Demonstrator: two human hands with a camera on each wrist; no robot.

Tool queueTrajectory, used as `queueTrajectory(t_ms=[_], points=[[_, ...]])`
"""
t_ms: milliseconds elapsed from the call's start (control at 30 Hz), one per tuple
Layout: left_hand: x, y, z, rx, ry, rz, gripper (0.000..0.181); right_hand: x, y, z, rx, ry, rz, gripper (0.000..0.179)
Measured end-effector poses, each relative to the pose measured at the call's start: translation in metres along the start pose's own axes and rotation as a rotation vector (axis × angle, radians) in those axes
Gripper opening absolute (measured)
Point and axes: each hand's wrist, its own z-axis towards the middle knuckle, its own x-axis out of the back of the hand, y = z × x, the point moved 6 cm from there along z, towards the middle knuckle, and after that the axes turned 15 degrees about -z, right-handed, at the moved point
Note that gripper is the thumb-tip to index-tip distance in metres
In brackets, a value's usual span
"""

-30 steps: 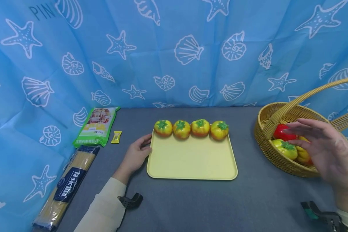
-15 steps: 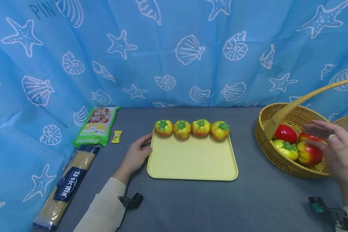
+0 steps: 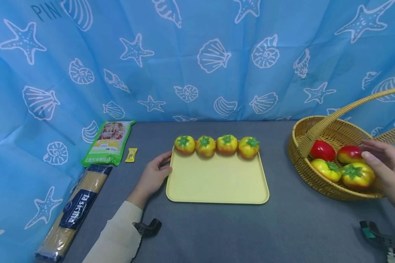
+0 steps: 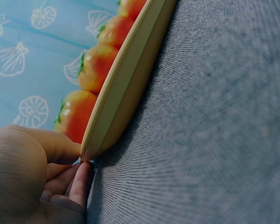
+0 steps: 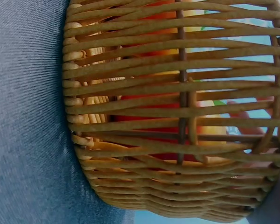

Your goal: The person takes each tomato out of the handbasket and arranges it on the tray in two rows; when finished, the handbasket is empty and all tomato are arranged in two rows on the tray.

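Note:
My left hand (image 3: pixel 155 175) pinches the left edge of a pale yellow tray (image 3: pixel 217 182), thumb on the rim and fingers at its underside, as the left wrist view shows. Along the tray's far edge stand several yellow-and-red tomato-shaped fruits (image 3: pixel 226 145) with green leafy tops. My right hand (image 3: pixel 390 166) reaches over the near right side of a wicker basket (image 3: pixel 303 160), fingers spread apart from the thumb. Closest to it are a leafy-topped fruit (image 3: pixel 358 176) and a red, mango-like fruit (image 3: pixel 350 154). Another leafy-topped fruit (image 3: pixel 326 170) and a glossy red fruit (image 3: pixel 322 151) lie left.
The basket's tall arched handle (image 3: pixel 345 109) rises over the fruits. On the left lie a green food packet (image 3: pixel 109 143), a small yellow sachet (image 3: pixel 131 155) and a long pack of noodles (image 3: pixel 77 212). A blue shell-print curtain (image 3: pixel 197 73) hangs behind the table.
My right hand has moved right and slightly down over the basket, uncovering more fruits. The nearest right one has turned its green top upward. My left hand and the tray have stayed in place.

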Motion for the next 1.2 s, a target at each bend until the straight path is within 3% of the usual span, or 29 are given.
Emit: queueTrajectory(t_ms=[200,633,933,1200], points=[[0.000,0.002,-0.002,0.004,0.006,0.010,0.058,-0.011,-0.003,0.000,-0.047,-0.180,-0.187,0.061],[0.000,-0.001,-0.001,0.000,-0.003,0.013,0.058,-0.025,-0.005,0.003,-0.016,-0.443,-0.283,0.076],[0.000,0.000,-0.001,-0.006,-0.002,0.017,0.058,-0.037,-0.011,0.005,0.101,-0.544,-0.420,0.069],[-0.002,0.002,-0.002,-0.006,-0.002,0.011,0.058,-0.040,-0.009,0.004,0.091,-0.635,-0.417,0.066]])
